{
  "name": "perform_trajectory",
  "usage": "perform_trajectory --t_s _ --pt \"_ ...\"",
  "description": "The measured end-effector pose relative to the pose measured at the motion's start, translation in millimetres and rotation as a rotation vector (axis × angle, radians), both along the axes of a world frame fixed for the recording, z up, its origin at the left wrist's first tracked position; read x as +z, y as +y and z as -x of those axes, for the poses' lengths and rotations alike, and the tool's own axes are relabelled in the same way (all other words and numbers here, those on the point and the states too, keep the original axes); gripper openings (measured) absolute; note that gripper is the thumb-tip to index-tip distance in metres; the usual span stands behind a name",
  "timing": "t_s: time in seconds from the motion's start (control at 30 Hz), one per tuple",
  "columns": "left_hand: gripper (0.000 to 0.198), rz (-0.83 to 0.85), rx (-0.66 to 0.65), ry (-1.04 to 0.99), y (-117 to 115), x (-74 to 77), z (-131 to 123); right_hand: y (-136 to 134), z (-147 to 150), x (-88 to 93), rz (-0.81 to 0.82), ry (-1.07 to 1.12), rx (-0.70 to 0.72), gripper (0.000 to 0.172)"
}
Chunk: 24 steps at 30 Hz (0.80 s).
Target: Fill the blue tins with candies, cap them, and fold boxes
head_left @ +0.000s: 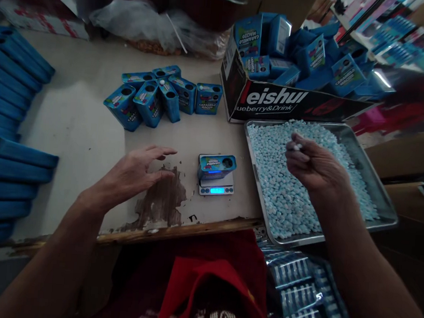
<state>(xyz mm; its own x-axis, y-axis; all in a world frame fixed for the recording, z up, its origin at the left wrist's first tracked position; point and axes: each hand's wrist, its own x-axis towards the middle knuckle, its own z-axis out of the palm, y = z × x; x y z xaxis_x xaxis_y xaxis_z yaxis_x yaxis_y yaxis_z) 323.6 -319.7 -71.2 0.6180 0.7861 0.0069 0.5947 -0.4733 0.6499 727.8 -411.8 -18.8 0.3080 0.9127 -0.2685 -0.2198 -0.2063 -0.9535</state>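
Blue box (216, 166), angular and printed, with a dark round hole in its upper face, rests on the small flat scale (216, 183), whose display glows blue, upon the pale table (88, 102) with its worn, peeling surface. My right hand (316, 164) has its fingertips pressed together on some whitish candy (297, 147), above the shallow metal tray (297, 240) full of rounded, pale blue candies (278, 192), while my left hand (133, 173) is near the box, thumb and fingers curved and apart. Behind, other blue boxes (148, 103) are grouped loosely near the black printed carton (292, 104).
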Motion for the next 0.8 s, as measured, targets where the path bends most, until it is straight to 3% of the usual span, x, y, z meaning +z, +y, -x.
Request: perform_trajectory --t_s 0.1,0.2,0.4,0.53,0.67,0.8 --pt "0.057 0.020 0.000 -0.010 -1 2.5 -11 -22 -14 -21.9 0.045 0.247 -0.156 0.013" --pt "0.056 0.026 -0.017 -0.005 -4 8.1 -24 -33 0 -33.4 0.144 0.384 -0.122 0.019" --pt "0.055 0.003 0.012 0.016 -12 17.9 -34 -23 32 -20.1 0.179 0.533 -0.036 0.036" --pt "0.055 0.031 0.016 0.011 -14 20.4 -31 -13 37 -9.0 0.176 0.429 -0.017 0.035" --pt "0.055 0.023 0.008 -0.004 -14 21.3 -36 -5 44 -3.9 0.116 0.219 0.137 0.016" --pt "0.058 0.039 0.018 -0.060 -15 21.5 -47 4 46 -0.1 0.072 0.141 0.262 0.020"
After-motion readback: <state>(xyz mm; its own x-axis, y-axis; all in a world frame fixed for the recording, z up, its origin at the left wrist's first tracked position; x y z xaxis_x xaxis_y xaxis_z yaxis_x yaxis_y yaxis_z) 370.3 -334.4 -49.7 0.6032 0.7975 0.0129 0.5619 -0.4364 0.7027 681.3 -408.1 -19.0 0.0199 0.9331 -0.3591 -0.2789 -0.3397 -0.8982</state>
